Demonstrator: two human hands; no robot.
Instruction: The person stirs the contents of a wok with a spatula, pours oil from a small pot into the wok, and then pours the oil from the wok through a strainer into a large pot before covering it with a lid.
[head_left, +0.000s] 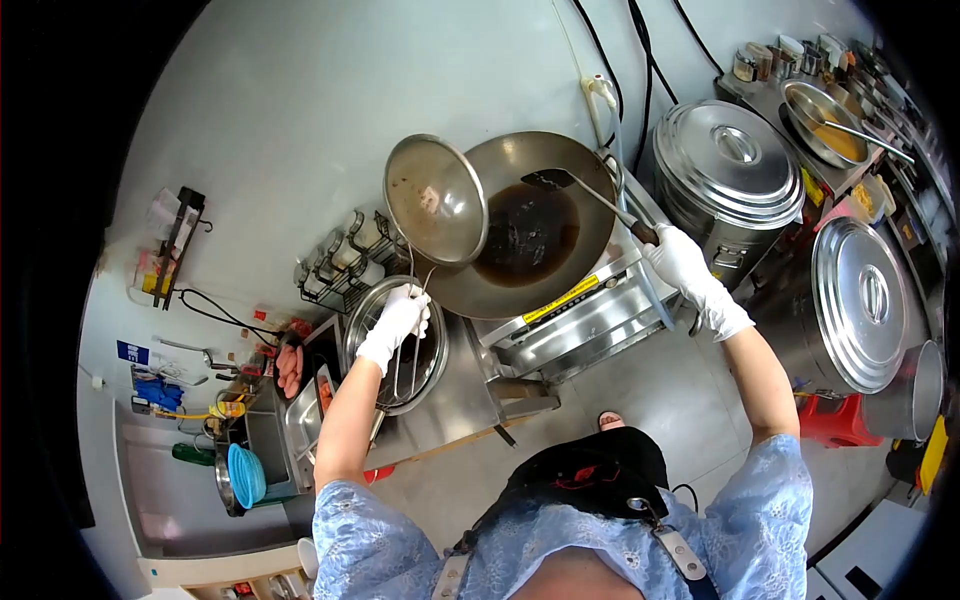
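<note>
My left hand (402,320), in a white glove, is closed round the long wire handle of a big round metal strainer (436,200). The strainer is tilted over the left side of a large wok (500,158). Dark brown liquid (527,240) fills the wok's bottom. In my gloved right hand (688,275) is the handle of a wok spatula (597,195); its dark blade rests at the liquid's far edge. Below my left hand stands a round steel pot (438,365), its contents partly hidden by my hand and the handle.
Lidded steel pots (730,150) stand to the right, with a metal bowl of yellow liquid (835,135) behind. A wire rack (345,265) of containers is against the wall. Left are a plate of pink sausage-like pieces (289,370), a sink, and a blue basin (246,475). A red stool (838,422) sits right.
</note>
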